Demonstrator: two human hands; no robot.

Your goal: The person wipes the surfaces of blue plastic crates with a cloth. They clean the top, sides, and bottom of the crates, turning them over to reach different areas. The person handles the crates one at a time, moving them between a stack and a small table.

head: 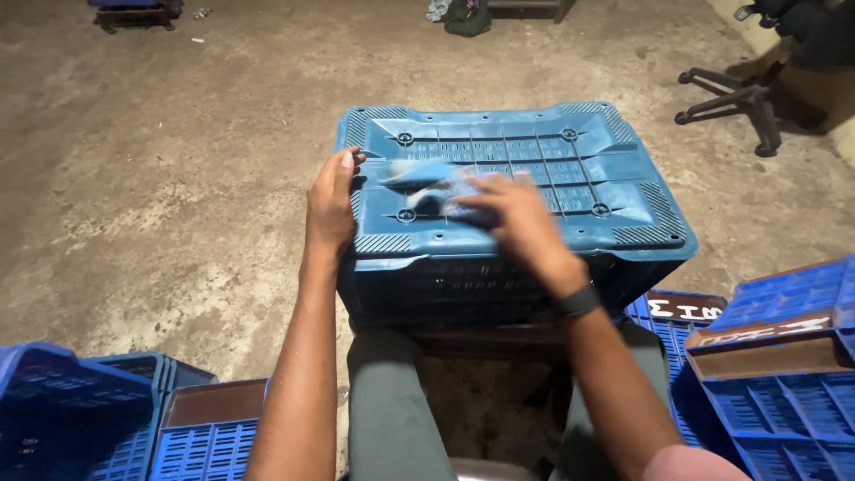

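Note:
A blue plastic crate (570, 169) lies upside down in front of my knees, its ribbed bottom facing up. My left hand (331, 201) rests flat against the crate's left edge with its fingers together. My right hand (517, 218) is blurred over the crate's bottom and presses a pale blue cloth (426, 178) against it. A dark band sits on my right wrist.
More blue crates stand at the lower left (80, 414) and the lower right (784, 365). An office chair base (744, 98) stands at the far right on the dirty concrete floor (169, 151). A dark bundle (465, 16) lies at the far edge.

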